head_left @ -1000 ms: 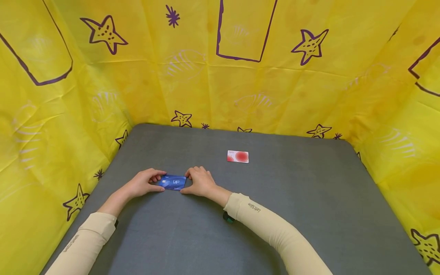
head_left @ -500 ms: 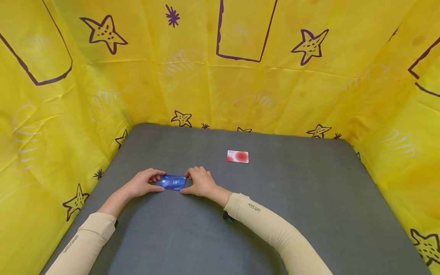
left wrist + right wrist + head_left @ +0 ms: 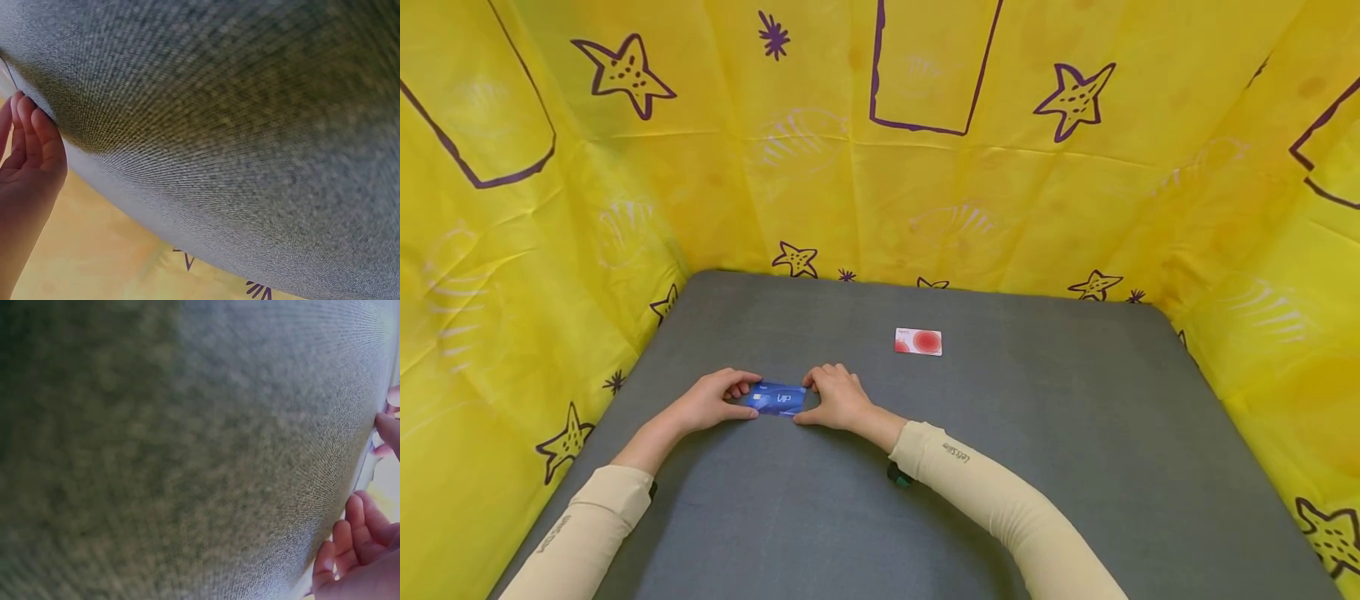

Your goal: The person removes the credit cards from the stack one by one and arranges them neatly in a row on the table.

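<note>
On grey fabric-covered table (image 3: pixel 1000 467), slightly left of centre and toward the near edge, lies a blue plastic card w/ white "VIP" lettering (image 3: pixel 778 399), flat, long side running left-right. Both hands sit at its short ends: left hand (image 3: pixel 711 400) at the left end, thumb + curled fingertips pinching that edge; right hand (image 3: pixel 838 397) at the right end, fingers bent and close together, thumb below, pinching the other edge. Heels of both hands rest on the cloth. Both forearms in beige sleeves (image 3: pixel 1000 500), right one w/ small dark print near the wrist; a dark strap bit shows under that wrist.

Left wrist view: mostly grey weave up close, fingers (image 3: pixel 37 140) pressed side by side at the left edge, a thin card edge barely visible above them. Right wrist view: blurred grey cloth, curled fingers (image 3: pixel 359 534) at lower right, pale card edge (image 3: pixel 369 465) just beside them.

Farther back, right of centre, well apart from the hands: a white rectangular card w/ red circles (image 3: pixel 918 342), lying flat. Yellow plastic sheeting w/ purple stars (image 3: pixel 1075 192) walls the table on three sides.
</note>
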A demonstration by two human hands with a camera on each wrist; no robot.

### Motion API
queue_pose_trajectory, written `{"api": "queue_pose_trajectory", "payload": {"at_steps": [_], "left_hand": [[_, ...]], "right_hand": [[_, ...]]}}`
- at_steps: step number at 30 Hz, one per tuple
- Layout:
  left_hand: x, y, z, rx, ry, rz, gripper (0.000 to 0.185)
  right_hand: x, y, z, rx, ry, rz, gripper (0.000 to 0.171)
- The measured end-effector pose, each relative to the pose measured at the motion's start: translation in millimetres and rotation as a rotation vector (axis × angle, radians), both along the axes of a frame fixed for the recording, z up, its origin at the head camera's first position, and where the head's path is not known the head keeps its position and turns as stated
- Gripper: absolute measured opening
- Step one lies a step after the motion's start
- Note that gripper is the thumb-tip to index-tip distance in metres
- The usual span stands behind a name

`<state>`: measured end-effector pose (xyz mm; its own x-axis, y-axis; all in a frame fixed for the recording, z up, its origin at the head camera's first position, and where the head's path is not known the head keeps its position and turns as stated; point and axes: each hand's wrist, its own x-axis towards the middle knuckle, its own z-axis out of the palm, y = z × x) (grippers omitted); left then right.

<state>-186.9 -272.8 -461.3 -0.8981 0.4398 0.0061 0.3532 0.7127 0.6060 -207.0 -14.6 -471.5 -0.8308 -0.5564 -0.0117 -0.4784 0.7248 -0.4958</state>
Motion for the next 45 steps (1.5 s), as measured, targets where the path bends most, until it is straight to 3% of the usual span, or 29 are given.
{"api": "queue_pose_trajectory", "payload": {"at_steps": [12,18,31,36,45], "left_hand": [[3.3,8.7,5.1,-0.013,0.046,-0.021,0.056],[3.6,20.6,6.1,0.036,0.065,-0.044,0.052],[4.5,57.9,6.6,0.203,-0.005,0.015,0.038],[4.0,72.9,7.1,0.245,-0.042,0.030,0.038],[4.8,95.4,7.2,0.265,-0.036,0.000,0.039]], "right_hand": [[2.1,8.0,-1.6,-0.095,-0.014,0.011,0.053],[2.7,12.5,-3.3,-0.186,0.007,0.042,0.047],[6.4,31.3,-5.1,-0.454,-0.109,-0.002,0.037],[8.9,38.7,-5.9,-0.494,-0.129,-0.015,0.033],[13.9,60.0,-3.5,-0.534,-0.191,-0.051,0.032]]}}
